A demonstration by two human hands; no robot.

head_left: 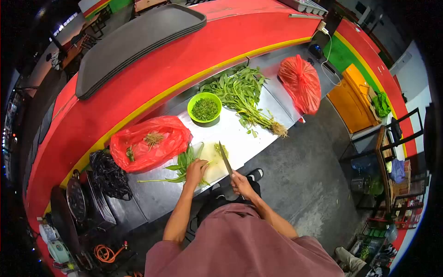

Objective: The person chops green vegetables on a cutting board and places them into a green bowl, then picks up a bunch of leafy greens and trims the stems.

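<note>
My right hand point(242, 183) is closed round the handle of a kitchen knife point(225, 158), whose blade points away from me over a pale cutting board point(213, 171). Fingers bent, my left hand point(197, 171) presses leafy green stems point(185, 160) against the board's left side. Small chopped green pieces point(218, 148) lie beside the blade. Beyond the board stands a lime-green bowl point(190, 107) filled with finely cut greens point(205, 109). A large bunch of leafy greens point(240, 90) rests behind it, its roots toward the right.
An open red plastic bag point(152, 143) with plant scraps sits at left, near a black bag point(110, 173). A tied red bag point(300, 83) stands at the table's right end. The red counter wall point(230, 39) runs along the back, with stacked dark trays point(138, 44) on top.
</note>
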